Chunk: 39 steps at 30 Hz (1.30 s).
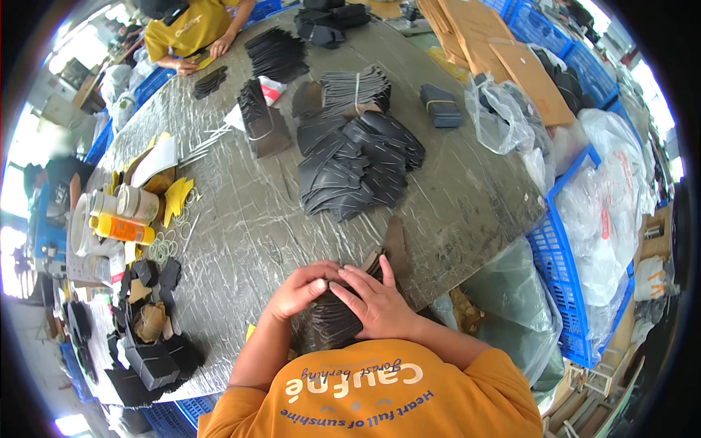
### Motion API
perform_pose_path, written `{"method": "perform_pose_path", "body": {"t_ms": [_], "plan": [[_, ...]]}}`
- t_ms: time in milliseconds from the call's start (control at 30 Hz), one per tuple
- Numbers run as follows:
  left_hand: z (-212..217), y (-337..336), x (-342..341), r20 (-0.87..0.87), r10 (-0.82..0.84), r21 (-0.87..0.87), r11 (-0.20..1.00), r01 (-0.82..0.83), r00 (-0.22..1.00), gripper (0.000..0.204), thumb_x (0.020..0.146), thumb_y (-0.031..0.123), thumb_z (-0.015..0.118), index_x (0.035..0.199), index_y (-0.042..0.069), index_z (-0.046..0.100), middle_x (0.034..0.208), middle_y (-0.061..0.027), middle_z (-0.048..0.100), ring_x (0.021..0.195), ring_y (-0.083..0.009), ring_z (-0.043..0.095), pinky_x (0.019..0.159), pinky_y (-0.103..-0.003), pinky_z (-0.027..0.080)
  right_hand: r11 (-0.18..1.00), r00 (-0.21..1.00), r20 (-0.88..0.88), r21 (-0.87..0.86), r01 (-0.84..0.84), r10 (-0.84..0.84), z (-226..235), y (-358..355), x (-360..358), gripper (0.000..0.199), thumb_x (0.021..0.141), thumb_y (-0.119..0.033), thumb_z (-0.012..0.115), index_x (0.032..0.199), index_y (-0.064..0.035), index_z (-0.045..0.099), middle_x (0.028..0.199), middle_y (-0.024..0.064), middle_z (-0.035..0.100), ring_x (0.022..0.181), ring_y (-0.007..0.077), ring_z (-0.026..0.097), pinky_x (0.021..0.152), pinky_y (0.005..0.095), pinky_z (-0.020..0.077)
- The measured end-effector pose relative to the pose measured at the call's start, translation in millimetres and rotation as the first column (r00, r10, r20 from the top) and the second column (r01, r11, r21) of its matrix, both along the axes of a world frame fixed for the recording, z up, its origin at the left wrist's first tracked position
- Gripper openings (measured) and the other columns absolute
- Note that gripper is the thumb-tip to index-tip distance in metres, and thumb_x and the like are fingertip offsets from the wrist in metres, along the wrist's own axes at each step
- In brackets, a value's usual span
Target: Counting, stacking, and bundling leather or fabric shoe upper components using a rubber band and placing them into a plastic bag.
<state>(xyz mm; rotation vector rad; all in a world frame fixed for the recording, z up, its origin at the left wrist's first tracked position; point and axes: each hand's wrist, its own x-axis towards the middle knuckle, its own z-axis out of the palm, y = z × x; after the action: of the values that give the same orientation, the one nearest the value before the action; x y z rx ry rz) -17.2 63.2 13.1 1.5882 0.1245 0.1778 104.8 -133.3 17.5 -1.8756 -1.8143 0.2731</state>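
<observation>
Close in front of my body is a stack of thin dark brown leather-like pieces [332, 325], its layered edges facing up. My left hand [301, 288] curls over the far left side of the stack, fingers bent and thumb raised along the top. My right hand [381, 303] grips the stack from the right with its fingers spread apart, the fingertips meeting the left hand's. Part of the stack is hidden under my hands and shirt. A loose brown piece [396, 248] lies just beyond my right fingers. Farther off is a large heap of black cut pieces [358, 164].
Banded stacks [442, 106] and dark bundles lie across the far table. At left are jars [137, 203], an orange-yellow bottle [123, 228], rubber bands [166, 244] and black scraps [157, 358]. Blue crates [562, 281] with plastic bags line the right edge. A co-worker [191, 33] handles small pieces at far left.
</observation>
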Motion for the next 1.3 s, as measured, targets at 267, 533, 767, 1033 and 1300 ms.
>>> {"method": "perform_pose_path", "body": {"t_ms": [267,533,767,1033,1300], "plan": [[56,-17,110,-0.291,-0.171,0.721,0.608,0.334,0.941,0.04,0.081,0.033,0.074,0.09,-0.006,0.069,0.087,-0.0238,0.067,0.085,-0.0335,0.07,0.073,-0.037,0.054,0.989,0.989,-0.032,0.006,-0.145,0.145,4,10,6,0.109,0.058,-0.039,0.088,0.147,-0.0071,0.036,0.134,0.0164,0.044,0.128,0.0339,0.045,0.114,0.0603,0.0188],[49,-80,142,-0.621,-0.289,0.739,0.094,0.667,0.729,0.026,0.07,0.021,0.076,0.086,0.001,0.071,0.087,-0.0185,0.071,0.082,-0.0357,0.07,0.069,-0.044,0.056,0.979,0.976,-0.116,-0.075,-0.192,0.183,-22,4,-2,0.091,0.065,-0.036,0.084,0.138,0.0002,0.044,0.139,0.0232,0.047,0.13,0.0422,0.044,0.108,0.0559,0.0322],[57,-94,137,-0.69,-0.211,0.713,-0.034,0.7,0.692,0.021,0.074,0.01,0.07,0.093,0.003,0.075,0.096,-0.0161,0.072,0.093,-0.0338,0.071,0.074,-0.043,0.054,0.983,0.983,-0.044,-0.018,-0.182,0.181,-24,5,-5,0.089,0.068,-0.031,0.083,0.141,-0.0017,0.042,0.144,0.0245,0.041,0.136,0.043,0.035,0.112,0.0533,0.0283],[84,6,83,0.13,0.009,0.563,0.823,-0.081,0.991,0.018,0.079,-0.002,0.065,0.097,-0.001,0.067,0.083,-0.0118,0.068,0.078,-0.0204,0.067,0.069,-0.031,0.053,0.987,0.993,-0.032,0.121,-0.106,0.11,-5,13,2,0.114,0.051,-0.037,0.09,0.144,-0.0026,0.036,0.14,0.0184,0.04,0.132,0.0356,0.039,0.111,0.0495,0.03],[-19,22,-24,-0.224,0.197,0.062,0.98,-0.188,0.955,0.027,0.093,0.017,0.055,0.108,-0.003,0.065,0.1,-0.0084,0.068,0.097,-0.0174,0.063,0.089,-0.031,0.048,1.0,1.0,-0.023,0.023,-0.011,0.012,10,11,6,0.122,0.052,-0.039,0.091,0.148,0.0032,0.028,0.156,0.0263,0.018,0.143,0.0447,0.022,0.116,0.0555,0.0209]]}}
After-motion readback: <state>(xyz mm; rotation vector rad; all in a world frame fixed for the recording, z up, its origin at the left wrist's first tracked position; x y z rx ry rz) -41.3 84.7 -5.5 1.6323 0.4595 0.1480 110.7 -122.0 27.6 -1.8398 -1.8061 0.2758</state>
